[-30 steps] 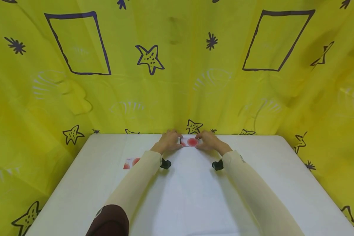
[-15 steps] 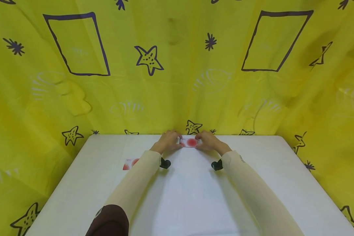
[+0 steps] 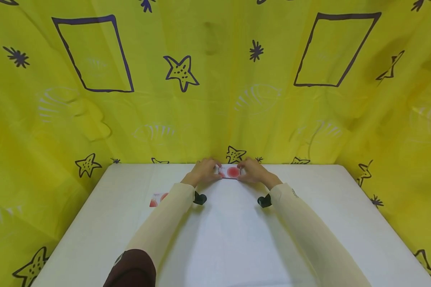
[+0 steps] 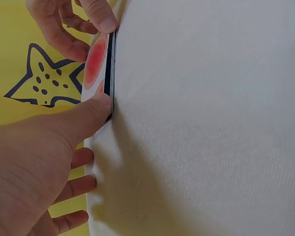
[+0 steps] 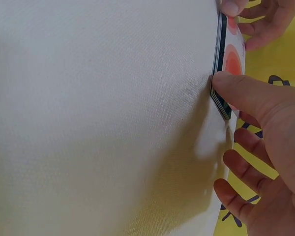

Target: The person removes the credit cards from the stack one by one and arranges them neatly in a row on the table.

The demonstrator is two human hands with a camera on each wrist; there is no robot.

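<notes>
At the far edge of the table lies a flat, thin rectangular stack, white on top with red circles. Its side looks dark and layered in the left wrist view. My left hand holds its left end, thumb on the near long edge. On the other end, my right hand grips with its thumb against the near edge and the index finger behind. The remaining fingers of both hands are spread beyond the ends. A similar white card with red circles lies farther left, partly hidden by my left sleeve.
The white table extends toward me and to both sides. A yellow curtain with drawn starfish and frames hangs right behind its far edge. A dark device is worn at the left wrist, another at the right.
My left hand and sleeve have shifted very slightly left, and a thin dark line now shows along the stack's near edge. Both hands keep their hold; the left card stays put.
</notes>
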